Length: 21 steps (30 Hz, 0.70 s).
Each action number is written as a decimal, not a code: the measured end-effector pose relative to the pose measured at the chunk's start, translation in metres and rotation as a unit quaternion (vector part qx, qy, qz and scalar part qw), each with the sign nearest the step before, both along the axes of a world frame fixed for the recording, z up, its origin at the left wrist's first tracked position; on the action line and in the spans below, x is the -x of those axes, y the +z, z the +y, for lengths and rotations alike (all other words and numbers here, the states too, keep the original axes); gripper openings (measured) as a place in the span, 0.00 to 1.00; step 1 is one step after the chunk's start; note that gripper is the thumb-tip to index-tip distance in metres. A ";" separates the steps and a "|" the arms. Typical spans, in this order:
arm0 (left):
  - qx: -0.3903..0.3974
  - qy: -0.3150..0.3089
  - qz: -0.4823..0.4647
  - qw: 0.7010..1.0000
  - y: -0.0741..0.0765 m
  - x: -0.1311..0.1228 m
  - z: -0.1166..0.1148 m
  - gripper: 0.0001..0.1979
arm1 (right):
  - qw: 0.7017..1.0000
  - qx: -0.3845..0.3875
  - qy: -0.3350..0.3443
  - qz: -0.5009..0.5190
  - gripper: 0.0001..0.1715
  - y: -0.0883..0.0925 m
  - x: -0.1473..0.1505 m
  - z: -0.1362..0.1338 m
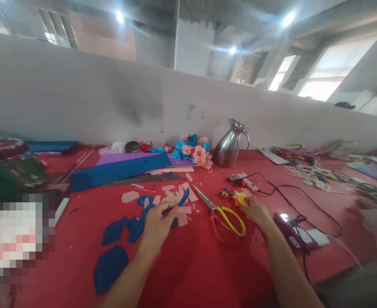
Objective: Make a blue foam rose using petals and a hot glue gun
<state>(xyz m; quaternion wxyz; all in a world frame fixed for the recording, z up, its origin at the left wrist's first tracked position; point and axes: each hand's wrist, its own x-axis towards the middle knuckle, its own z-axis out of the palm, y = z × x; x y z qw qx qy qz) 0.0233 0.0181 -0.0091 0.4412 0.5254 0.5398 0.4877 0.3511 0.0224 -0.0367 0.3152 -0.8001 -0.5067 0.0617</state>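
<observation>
While the left hand (159, 219) pinches a narrow, rolled-looking piece of dark blue paper (184, 197), thumb and fingers nearly together, most of the piece's visible length sticks out past the fingertips, tilted up and to the right. Its lower end sits at the thumb, hidden between the digits. The right hand (255, 211) is at the near end of a small yellow gun-shaped tool (240, 198); fingers bent at its near side, the body pointing left, away from the palm. Cannot tell how firmly, or how fully, these fingers close on it. Between the hands, metal scissors with yellow and red handles (228, 219) lie on the red tabletop (188, 273), blades toward the upper left. Cut dark blue paper petals (110, 265) lie left of the left hand and partly beneath it; pale pink paper scraps (168, 188) scatter just beyond its fingers. A pink gun-shaped tool with a dark cord (248, 183) rests just beyond the yellow one. Farther back, a bunch of blue and pink paper flowers (199, 154) stands near a silver metal jug (228, 147).
</observation>
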 end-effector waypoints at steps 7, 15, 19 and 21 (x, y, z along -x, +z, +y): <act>-0.025 -0.074 0.131 0.988 -0.004 0.001 0.001 0.08 | 0.981 0.092 0.011 0.169 0.04 0.015 0.006 0.007; -0.013 -0.207 0.262 0.942 -0.004 -0.009 -0.007 0.08 | 0.887 -0.009 0.155 0.435 0.18 0.050 0.039 -0.070; -0.020 -0.210 0.341 0.916 -0.007 -0.012 -0.008 0.10 | 0.910 0.046 0.200 0.360 0.21 0.049 0.065 -0.100; -0.015 -0.202 0.358 0.912 -0.007 -0.013 -0.009 0.10 | 0.928 0.044 0.210 0.304 0.21 0.042 0.077 -0.108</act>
